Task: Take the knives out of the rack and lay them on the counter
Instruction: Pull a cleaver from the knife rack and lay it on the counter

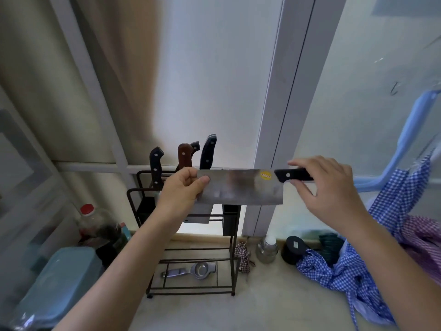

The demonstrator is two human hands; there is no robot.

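Note:
A wide steel cleaver (pixel 241 187) with a yellow sticker and a black handle is held level in the air, in front of the black wire knife rack (pixel 229 235). My left hand (pixel 183 189) pinches the far end of the blade. My right hand (pixel 327 185) holds the black handle. Still standing in the rack behind are several knives: a black-handled one (pixel 155 164) at the left, a brown-handled one (pixel 184 156), a small black handle (pixel 195 146) behind it and a taller black-handled one (pixel 208 151). The beige counter (pixel 262 306) lies below.
A metal squeezer (pixel 191 271) lies on the rack's bottom shelf. At the left stand a red-capped bottle (pixel 95 223) and a blue plastic container (pixel 59 283). At the right are a metal cup (pixel 267 249), a black round object (pixel 293 249) and checked cloths (pixel 353 271).

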